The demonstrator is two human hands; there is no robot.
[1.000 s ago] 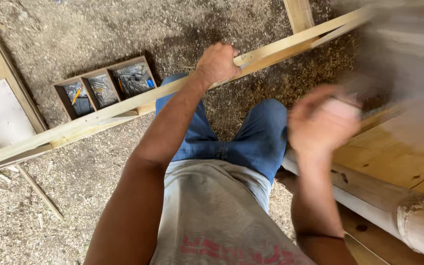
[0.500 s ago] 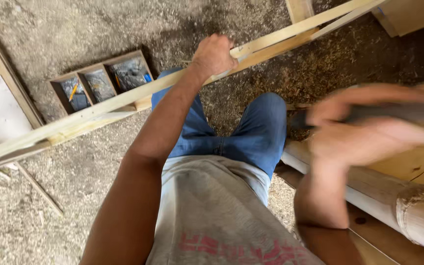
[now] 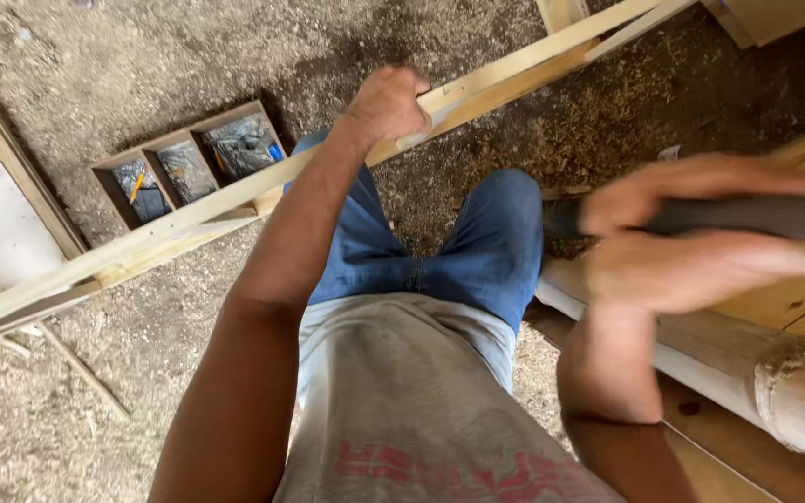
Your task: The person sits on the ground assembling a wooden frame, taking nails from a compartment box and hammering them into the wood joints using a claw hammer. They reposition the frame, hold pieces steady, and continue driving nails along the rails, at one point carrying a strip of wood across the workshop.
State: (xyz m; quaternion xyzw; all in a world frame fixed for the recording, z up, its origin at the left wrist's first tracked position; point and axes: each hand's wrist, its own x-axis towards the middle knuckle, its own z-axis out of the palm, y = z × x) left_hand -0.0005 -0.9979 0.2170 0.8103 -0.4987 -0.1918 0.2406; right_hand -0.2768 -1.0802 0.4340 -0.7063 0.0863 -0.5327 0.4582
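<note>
The left hand (image 3: 386, 101) is keeping its place on the long wooden batten (image 3: 235, 200); compared with a second ago it is gripping the same spot, the fingers wrapped tight over the top edge of the wood. The right hand (image 3: 691, 247) is the part that is changing. One second ago it was raised as a blurred fist at chest height; now it is lying lower and further to the right, fingers closed around a dark tool handle (image 3: 747, 216). The strong motion blur is suggesting that this hand is swinging fast. I judge that a striking or chopping stroke is in progress, but the working end of the tool is outside the picture, so I cannot tell what kind of tool it is.

The handle is lying almost horizontal in the view, its long axis running left to right, and its hidden head is pointing to the right, above the pale bamboo pole (image 3: 775, 373) and the wooden boards (image 3: 794, 307).

The batten is running diagonally, from the lower left to the upper right, crossing in front of the person's knees. Behind it, on the dirt ground (image 3: 95, 56), a wooden tray with three compartments (image 3: 184, 163) is standing, holding small dark items.
</note>
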